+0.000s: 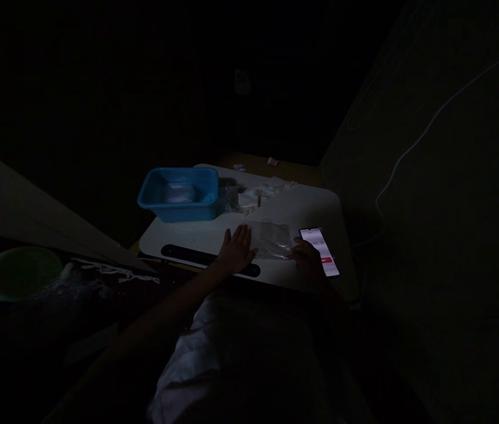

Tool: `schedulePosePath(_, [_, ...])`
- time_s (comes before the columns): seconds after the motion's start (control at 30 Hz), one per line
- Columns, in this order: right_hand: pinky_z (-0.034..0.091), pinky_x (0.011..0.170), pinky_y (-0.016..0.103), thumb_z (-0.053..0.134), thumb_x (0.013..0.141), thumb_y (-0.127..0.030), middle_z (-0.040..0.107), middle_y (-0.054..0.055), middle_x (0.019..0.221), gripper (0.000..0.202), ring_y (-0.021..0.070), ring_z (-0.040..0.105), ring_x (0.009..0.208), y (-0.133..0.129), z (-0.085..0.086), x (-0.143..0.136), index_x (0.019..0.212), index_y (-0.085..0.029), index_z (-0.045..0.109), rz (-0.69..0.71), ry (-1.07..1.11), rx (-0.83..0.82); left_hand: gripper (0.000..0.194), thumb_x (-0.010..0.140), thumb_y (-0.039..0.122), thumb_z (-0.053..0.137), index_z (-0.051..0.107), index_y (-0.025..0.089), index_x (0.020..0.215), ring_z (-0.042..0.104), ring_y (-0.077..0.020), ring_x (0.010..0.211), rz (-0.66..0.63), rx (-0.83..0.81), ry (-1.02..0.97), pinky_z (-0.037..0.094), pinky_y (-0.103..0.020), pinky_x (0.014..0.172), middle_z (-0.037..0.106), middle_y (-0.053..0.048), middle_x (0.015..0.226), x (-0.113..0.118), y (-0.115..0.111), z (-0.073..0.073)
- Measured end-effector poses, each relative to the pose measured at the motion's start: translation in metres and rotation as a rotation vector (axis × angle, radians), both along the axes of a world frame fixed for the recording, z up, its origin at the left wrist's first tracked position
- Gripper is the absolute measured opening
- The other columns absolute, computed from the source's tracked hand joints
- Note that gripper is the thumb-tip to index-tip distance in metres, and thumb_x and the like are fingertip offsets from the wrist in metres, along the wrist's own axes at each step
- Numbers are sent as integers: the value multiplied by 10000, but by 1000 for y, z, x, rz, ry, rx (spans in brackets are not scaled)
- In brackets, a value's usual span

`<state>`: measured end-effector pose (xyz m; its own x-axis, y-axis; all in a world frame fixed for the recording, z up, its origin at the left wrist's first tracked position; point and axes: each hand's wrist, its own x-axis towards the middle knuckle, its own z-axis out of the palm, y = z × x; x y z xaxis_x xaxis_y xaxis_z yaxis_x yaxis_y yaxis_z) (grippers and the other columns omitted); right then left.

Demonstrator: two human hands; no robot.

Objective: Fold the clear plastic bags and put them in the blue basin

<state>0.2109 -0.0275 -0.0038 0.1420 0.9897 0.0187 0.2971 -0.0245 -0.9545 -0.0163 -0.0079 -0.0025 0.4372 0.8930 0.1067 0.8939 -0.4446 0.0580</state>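
Observation:
A clear plastic bag (271, 238) lies flat on the white table (315, 206). My left hand (235, 250) rests at the bag's left edge, palm down, with its fingers stretched out. At the bag's right edge is my right hand (306, 256), its fingers bent; the dark hides whether they pinch the plastic. A phone (320, 250) with a lit screen lies just beyond my right hand, partly behind it. Farther back on the table are crumpled white papers or wrappers (258, 195) and some clear plastic.
A blue basin (178, 194) with folded clear plastic inside stands at the table's back left. A black slot (188, 254) runs along the near edge. To the left is a green basket (24, 274). A white cable (426, 132) hangs along the right wall. The room is very dark.

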Motion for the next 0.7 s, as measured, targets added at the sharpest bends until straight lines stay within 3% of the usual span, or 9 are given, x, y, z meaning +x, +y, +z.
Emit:
schedulePosePath(0.17, [409, 394, 237, 556, 632, -358, 642, 10, 718, 426, 157, 590, 539, -1, -1, 1, 1012, -167, 529, -14, -15, -21, 575, 899, 401, 318, 299, 46, 1351, 188, -303, 1329, -8, 3, 2, 175, -548, 1022, 228, -197, 1428, 0, 0, 1])
schedulePosePath(0.4, [499, 663, 312, 531, 630, -230, 658, 19, 780, 341, 176, 628, 705, -1, -2, 0, 967, -188, 555, -135, -235, 86, 575, 902, 392, 299, 297, 31, 1350, 177, -297, 1333, -20, 27, 11, 187, -551, 1019, 214, -197, 1432, -1, 0, -1])
schedulePosePath(0.53, [510, 690, 333, 507, 649, -223, 661, 57, 841, 303, 187, 626, 728, 1, -6, -4, 940, -168, 572, -133, -337, 137, 577, 906, 405, 271, 289, 46, 1357, 162, -282, 1340, -21, 33, 32, 200, -543, 1020, 200, -176, 1442, -2, 0, -1])
schedulePosePath(0.7, [471, 832, 382, 411, 721, -171, 629, 142, 1040, 375, 237, 580, 968, -5, 1, -18, 1053, -116, 576, -171, -654, 259, 586, 908, 415, 246, 281, 44, 1360, 146, -263, 1346, -22, 21, 47, 189, -540, 1026, 211, -168, 1440, -2, 1, -2])
